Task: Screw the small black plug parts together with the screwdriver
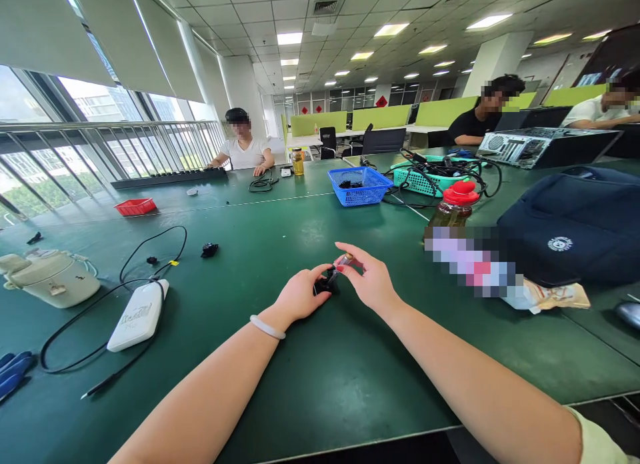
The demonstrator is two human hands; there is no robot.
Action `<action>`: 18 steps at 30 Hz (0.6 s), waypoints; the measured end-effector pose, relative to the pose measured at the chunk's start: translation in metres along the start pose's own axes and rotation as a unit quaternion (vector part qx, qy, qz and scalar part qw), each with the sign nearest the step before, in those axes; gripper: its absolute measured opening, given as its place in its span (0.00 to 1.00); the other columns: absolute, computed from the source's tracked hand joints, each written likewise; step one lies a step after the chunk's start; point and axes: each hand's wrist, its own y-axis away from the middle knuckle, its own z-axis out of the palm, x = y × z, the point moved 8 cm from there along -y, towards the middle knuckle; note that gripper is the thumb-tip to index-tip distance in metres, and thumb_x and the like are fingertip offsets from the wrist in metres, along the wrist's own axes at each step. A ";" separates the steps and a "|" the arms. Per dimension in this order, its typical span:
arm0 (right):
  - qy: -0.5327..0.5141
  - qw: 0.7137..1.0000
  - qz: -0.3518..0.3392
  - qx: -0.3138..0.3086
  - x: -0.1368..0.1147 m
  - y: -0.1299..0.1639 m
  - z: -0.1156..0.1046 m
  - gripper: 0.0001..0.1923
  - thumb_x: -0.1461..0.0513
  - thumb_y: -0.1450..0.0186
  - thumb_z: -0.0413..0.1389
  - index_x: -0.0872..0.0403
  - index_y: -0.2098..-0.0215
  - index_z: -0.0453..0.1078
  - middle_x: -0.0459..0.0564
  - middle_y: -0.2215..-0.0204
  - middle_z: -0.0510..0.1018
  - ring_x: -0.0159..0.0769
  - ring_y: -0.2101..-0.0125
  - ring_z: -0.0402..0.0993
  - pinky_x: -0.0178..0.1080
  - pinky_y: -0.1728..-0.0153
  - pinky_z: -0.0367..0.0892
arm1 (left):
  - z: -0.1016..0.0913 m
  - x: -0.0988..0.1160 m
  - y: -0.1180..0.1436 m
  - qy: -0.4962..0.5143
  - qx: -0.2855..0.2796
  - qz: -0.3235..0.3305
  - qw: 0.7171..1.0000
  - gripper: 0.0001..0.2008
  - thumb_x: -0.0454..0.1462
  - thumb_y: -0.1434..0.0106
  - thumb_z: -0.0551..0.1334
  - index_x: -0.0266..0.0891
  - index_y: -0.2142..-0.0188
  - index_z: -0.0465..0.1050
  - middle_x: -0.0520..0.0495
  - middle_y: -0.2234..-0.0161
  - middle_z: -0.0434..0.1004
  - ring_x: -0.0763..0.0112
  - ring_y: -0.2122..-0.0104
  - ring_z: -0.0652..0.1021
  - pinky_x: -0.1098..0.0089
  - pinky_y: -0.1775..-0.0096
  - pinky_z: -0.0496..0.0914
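Over the green table [320, 397], my left hand [300, 296] is closed on a small black object [326, 284], steadying it at the tabletop. What kind of object it is I cannot make out, since the fingers cover part of it. My right hand [373, 281] pinches a small shiny cylinder [345, 259] with a brownish end between thumb and fingertips. Its lower end meets or almost meets the black object. A second small black piece [209, 250] lies apart, to the left of my hands.
To the left are a white power bank [140, 315], a black cable [53, 341] and a cream bottle [57, 281]. Ahead stand a red tray [136, 207], a blue basket [361, 192] and a green basket [425, 179]. A red-lidded bottle [453, 207] and dark bag [580, 217] are right.
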 end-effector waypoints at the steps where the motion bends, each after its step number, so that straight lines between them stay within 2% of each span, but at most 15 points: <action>1: -0.024 0.999 0.017 0.030 0.007 -0.002 -0.007 0.19 0.57 0.37 0.58 0.48 0.47 0.71 0.46 0.66 0.80 0.37 0.64 0.79 0.47 0.53 0.75 | 0.000 0.000 0.000 -0.004 0.001 -0.003 1.000 0.30 0.38 0.41 0.64 0.47 0.38 0.63 0.47 0.55 0.79 0.60 0.55 0.77 0.61 0.51 0.70; 4: -0.096 0.988 0.044 0.111 0.021 -0.008 -0.031 0.22 0.52 0.37 0.58 0.49 0.46 0.67 0.47 0.65 0.79 0.39 0.65 0.81 0.49 0.55 0.76 | 0.000 -0.002 0.001 -0.007 0.002 -0.011 1.000 0.30 0.39 0.40 0.64 0.47 0.38 0.62 0.47 0.55 0.79 0.58 0.54 0.76 0.60 0.50 0.70; 8: -0.123 0.985 0.027 0.115 0.018 -0.009 -0.043 0.19 0.51 0.37 0.59 0.49 0.50 0.67 0.46 0.66 0.79 0.39 0.66 0.81 0.51 0.54 0.75 | 0.000 -0.003 0.001 -0.002 0.000 -0.016 1.000 0.30 0.39 0.40 0.63 0.48 0.38 0.63 0.47 0.55 0.79 0.58 0.53 0.76 0.60 0.50 0.70; 12: -0.108 0.993 -0.012 0.055 0.003 -0.001 -0.026 0.15 0.54 0.34 0.57 0.49 0.51 0.67 0.46 0.65 0.79 0.38 0.65 0.81 0.49 0.55 0.76 | 0.000 -0.003 0.001 -0.003 0.007 -0.010 1.000 0.31 0.39 0.41 0.64 0.47 0.38 0.63 0.46 0.56 0.78 0.59 0.54 0.76 0.61 0.51 0.70; 15: -0.052 0.998 -0.046 -0.005 -0.008 0.003 -0.006 0.12 0.57 0.32 0.54 0.48 0.51 0.68 0.47 0.63 0.80 0.37 0.64 0.80 0.45 0.54 0.75 | 0.000 -0.001 0.001 -0.005 0.008 0.012 1.000 0.31 0.38 0.41 0.63 0.46 0.38 0.62 0.46 0.57 0.78 0.60 0.56 0.76 0.61 0.52 0.70; 18: 0.005 0.997 -0.070 -0.038 -0.014 0.005 0.006 0.12 0.61 0.32 0.52 0.48 0.51 0.70 0.46 0.63 0.80 0.35 0.63 0.79 0.43 0.53 0.74 | 0.001 0.001 0.001 -0.009 0.008 0.029 1.000 0.32 0.38 0.42 0.64 0.45 0.37 0.62 0.46 0.58 0.78 0.60 0.58 0.76 0.61 0.54 0.71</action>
